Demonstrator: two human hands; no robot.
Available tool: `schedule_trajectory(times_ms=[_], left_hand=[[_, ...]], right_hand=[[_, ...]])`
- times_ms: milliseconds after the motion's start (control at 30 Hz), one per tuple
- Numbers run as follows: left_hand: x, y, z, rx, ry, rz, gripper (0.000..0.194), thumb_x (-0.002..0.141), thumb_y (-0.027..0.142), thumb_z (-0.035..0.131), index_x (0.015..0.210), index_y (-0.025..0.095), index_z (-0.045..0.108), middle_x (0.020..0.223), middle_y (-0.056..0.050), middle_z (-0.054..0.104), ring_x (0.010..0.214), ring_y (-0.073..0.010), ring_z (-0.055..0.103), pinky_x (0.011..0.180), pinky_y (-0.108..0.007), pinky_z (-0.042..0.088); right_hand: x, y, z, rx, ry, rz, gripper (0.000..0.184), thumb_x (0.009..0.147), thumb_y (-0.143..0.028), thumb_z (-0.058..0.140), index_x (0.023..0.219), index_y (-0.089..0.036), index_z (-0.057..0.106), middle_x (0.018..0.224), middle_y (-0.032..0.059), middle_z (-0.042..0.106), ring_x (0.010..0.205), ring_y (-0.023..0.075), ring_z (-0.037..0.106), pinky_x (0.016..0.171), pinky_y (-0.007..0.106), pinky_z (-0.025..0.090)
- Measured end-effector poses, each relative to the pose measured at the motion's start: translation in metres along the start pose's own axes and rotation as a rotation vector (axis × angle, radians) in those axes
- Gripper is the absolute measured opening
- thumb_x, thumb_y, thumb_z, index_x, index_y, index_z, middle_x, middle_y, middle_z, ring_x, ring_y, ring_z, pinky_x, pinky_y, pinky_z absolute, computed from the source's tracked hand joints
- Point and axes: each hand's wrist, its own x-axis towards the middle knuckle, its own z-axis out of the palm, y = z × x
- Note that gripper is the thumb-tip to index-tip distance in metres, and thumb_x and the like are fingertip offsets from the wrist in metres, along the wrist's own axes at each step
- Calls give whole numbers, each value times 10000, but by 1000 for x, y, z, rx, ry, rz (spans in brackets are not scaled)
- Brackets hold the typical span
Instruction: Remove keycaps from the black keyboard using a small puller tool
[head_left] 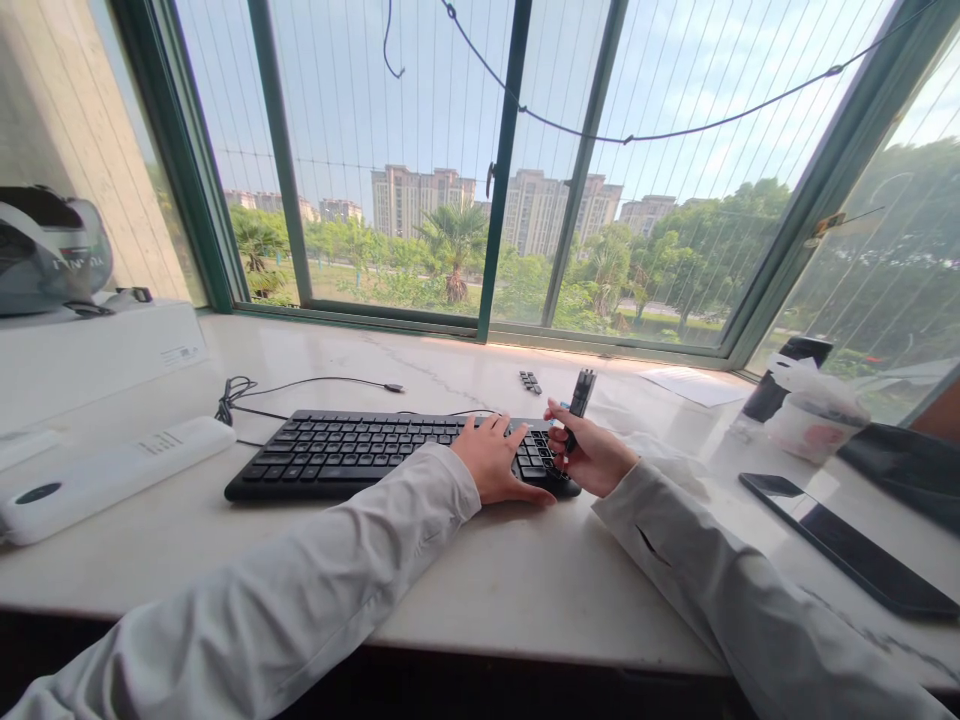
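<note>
A black keyboard [367, 450] lies on the white countertop. My left hand [496, 460] rests on its right part, fingers spread and pressing down, with no object in it. My right hand [592, 455] is closed around a slim black tool [581, 395] with a notched upper end, held nearly upright over the number pad [534, 455]. Its lower end is partly hidden by the fingers, and I cannot make out its exact kind. Some number pad positions beside the right hand look bare of keycaps. Several loose black keycaps [529, 382] sit behind the keyboard.
To the left are a white oblong device [120, 475], a white box [105, 345] and a coiled cable [240, 395]. On the right lie a phone-like black slab [847, 545], a plastic-wrapped container [814, 415] and a paper sheet [694, 385]. A window [487, 200] stands behind the counter.
</note>
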Motion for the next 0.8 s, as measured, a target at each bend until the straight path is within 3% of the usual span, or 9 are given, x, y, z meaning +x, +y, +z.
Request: schedule_trajectory(times_ms=[200,400,800], left_hand=[[0,0,0,-10,-8,-2,1216,558,970,323,1486,185,318,1538,-188,288,1406,-367,246,1134,-544,152],[0,0,0,-14,-14,-13,1173,564,958,354,1484,230,312,1544,-160,289,1410,-365,238,1131,-552,141],[0,0,-1,-20,-12,-5,1230,546,976,319,1486,184,318,1531,-202,293,1404,-355,256,1124,-542,169]], right_hand=[[3,-2,-5,33,-21,64,234,824,-355,686,781,-196,519,528,-81,341,425,62,310,351,174,222],[5,1,-5,33,-10,17,265,803,-374,704,758,-194,514,506,-86,326,418,61,297,354,166,235],[14,9,-8,36,37,-77,272,790,-373,717,740,-184,528,477,-94,293,401,54,252,353,163,244]])
